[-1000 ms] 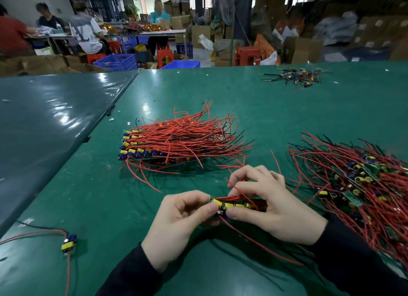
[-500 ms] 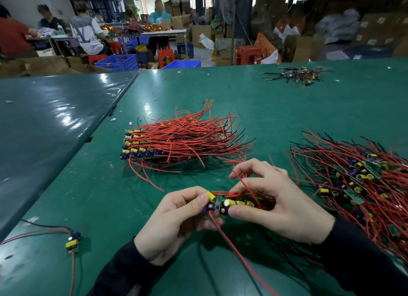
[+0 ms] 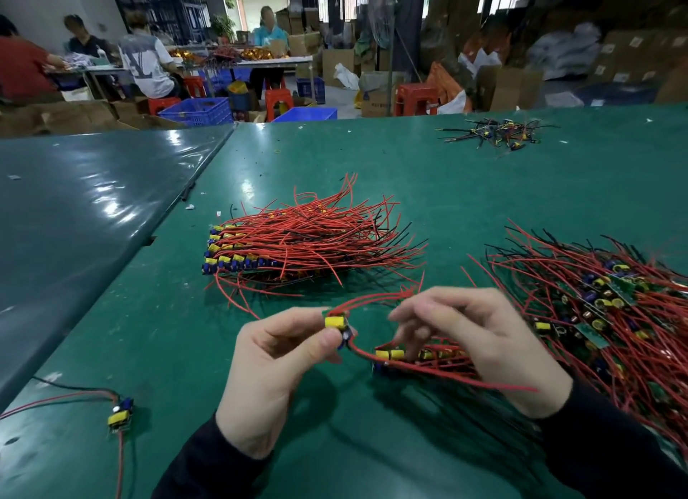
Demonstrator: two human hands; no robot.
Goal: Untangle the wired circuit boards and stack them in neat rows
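While your left hand (image 3: 275, 364) pinches a single circuit board (image 3: 337, 323) between thumb and fingertips, lifted just above the green table (image 3: 465, 186), its red wires arc over toward your right hand (image 3: 480, 346). That hand's grip is curled over a small bundle of boards (image 3: 417, 355) lying on the table, fingers pressing down among their red wires; whether it actually clasps the bundle you cannot tell. Beyond your hands sits the stacked row of boards (image 3: 238, 254), yellow and blue parts lined up at the left, wires fanned to the right. A tangled heap (image 3: 603, 301) spreads at your right. One stray board (image 3: 120, 416) lies near the table's left edge, and a small dark-wired cluster (image 3: 497, 133) lies far off.
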